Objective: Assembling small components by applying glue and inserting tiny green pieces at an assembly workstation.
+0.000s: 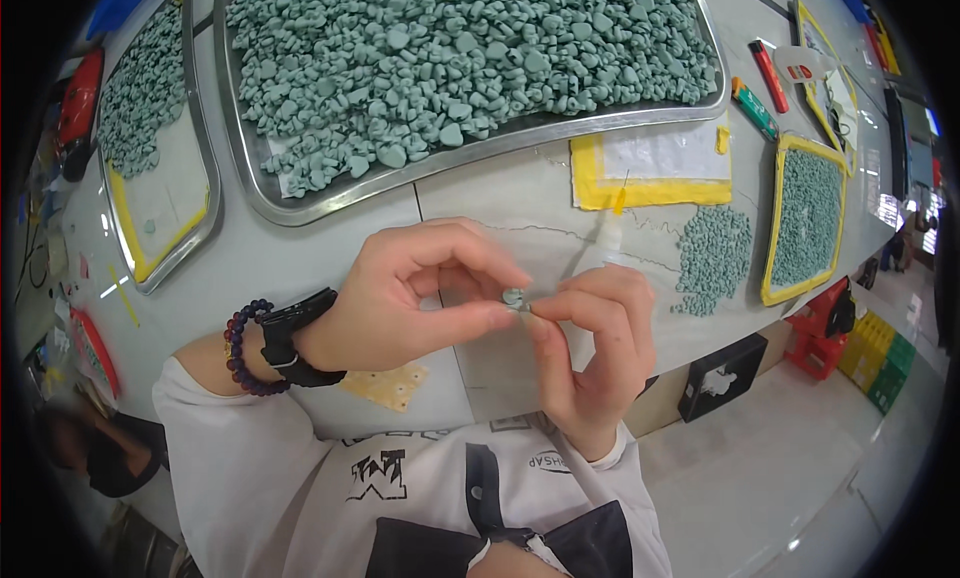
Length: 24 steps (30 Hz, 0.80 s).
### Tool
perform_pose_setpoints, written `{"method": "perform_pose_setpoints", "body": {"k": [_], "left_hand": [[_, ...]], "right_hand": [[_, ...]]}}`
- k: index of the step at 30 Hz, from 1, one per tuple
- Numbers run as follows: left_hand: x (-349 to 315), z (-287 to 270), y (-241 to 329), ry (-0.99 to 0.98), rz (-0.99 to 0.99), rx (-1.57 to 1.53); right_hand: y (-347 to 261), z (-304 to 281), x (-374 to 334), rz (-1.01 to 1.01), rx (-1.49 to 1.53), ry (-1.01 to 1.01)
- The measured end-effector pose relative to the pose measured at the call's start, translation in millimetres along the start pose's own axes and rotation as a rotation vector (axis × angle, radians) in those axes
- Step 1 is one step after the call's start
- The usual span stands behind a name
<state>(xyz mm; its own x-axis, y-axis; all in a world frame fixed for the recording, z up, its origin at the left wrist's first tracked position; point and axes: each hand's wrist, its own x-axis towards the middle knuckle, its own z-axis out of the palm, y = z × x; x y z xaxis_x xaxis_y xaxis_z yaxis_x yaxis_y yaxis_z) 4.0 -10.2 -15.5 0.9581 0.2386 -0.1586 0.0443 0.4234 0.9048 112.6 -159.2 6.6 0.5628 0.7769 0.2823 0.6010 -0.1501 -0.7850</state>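
A small grey-green moulded piece is pinched between the thumb and index finger of my left hand, which wears a dark watch and a beaded bracelet. The thumb and index finger of my right hand are pressed together right beside it. Whatever those fingertips grip is too small to make out. A translucent bottle with a yellow needle tip sticks out past the right hand's knuckles, its needle pointing away from me. Its lower part is hidden, and I cannot tell whether the hand holds it.
A large metal tray of green pieces lies ahead. Smaller trays stand left and right. Loose tiny pieces lie near a yellow-edged board. A green cutter and red pen-like tool are far right. A patterned cloth lies nearby.
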Motion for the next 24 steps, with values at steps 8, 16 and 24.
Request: {"method": "perform_pose_setpoints", "body": {"k": [8, 16, 24], "left_hand": [[0.8, -2.0, 3.4, -0.039, 0.043, 0.044], [1.5, -0.9, 2.4, -0.045, 0.063, 0.052], [1.9, -0.7, 6.4, -0.109, -0.067, -0.132]], "right_hand": [[0.0, 1.7, -2.9, 0.059, 0.01, -0.009], [-0.1, 1.7, -4.4, 0.053, -0.002, 0.0], [-0.4, -2.5, -6.2, 0.057, 0.044, 0.026]]}}
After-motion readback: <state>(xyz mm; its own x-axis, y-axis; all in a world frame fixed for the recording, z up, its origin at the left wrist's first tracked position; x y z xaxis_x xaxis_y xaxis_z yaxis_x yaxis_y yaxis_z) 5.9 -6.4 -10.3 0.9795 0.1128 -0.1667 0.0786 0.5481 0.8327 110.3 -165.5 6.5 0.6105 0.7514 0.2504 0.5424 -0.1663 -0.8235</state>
